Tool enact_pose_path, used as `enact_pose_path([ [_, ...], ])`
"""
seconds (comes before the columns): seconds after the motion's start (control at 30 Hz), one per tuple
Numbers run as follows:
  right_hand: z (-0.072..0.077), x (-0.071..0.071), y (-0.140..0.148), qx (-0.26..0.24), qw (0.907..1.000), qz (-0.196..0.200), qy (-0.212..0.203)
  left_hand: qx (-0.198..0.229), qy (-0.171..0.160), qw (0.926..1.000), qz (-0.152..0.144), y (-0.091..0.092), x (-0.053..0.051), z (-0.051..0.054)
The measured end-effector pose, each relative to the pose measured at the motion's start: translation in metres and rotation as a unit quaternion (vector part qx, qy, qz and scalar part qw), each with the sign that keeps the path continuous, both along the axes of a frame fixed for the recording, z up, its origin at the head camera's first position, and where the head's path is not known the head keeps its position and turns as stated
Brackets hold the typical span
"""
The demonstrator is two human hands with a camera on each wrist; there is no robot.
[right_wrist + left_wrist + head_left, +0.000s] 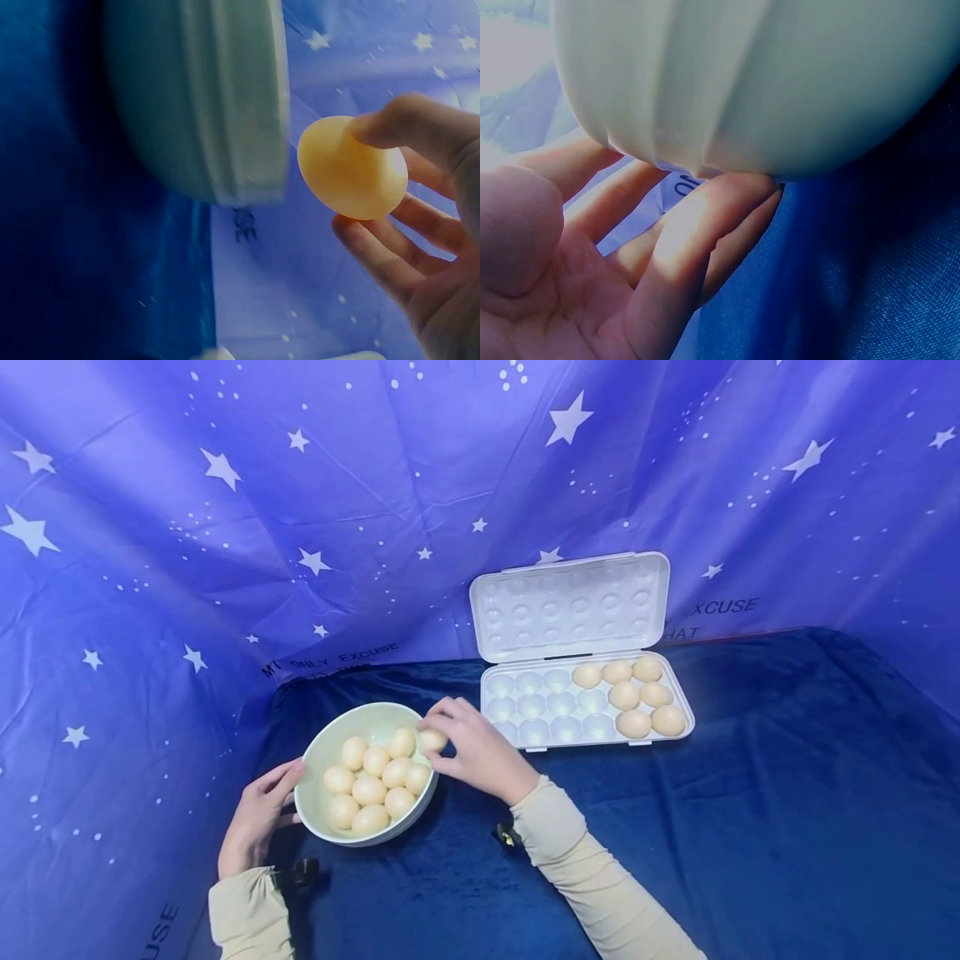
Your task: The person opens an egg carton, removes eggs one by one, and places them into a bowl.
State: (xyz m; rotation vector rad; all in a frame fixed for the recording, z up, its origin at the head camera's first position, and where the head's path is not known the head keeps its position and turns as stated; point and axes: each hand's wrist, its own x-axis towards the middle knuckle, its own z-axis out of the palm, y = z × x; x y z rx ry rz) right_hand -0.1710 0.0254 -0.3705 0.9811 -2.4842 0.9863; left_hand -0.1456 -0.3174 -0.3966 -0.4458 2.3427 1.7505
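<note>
In the head view, a pale green bowl (315,760) holds several light-brown eggs (368,790). My left hand (258,814) rests against the bowl's left side; the left wrist view shows its fingertips touching the ribbed outer wall (705,82). Just above the bowl's right rim, my right hand (480,752) pinches one egg (432,741) between thumb and fingers. The right wrist view has this egg (352,169) in the fingertips, apart from the bowl (217,105). A white egg carton (585,739) lies beyond to the right, with eggs in its right-hand cups and bare cups at left.
The carton's lid (570,602) stands upright, hinged open near the back curtain (420,468), which is purple-blue with white stars. Dark blue cloth (750,793) covers the table. A small dark device (506,837) sits by the right cuff, another (303,871) by the left.
</note>
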Motion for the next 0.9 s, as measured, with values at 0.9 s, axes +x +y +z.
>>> enact_pose_path([
  [0.9,-0.024,0.005,-0.037,0.128,0.9909,-0.028,0.031,0.010,0.020,0.9998,0.000,-0.001,0.002,-0.001],
])
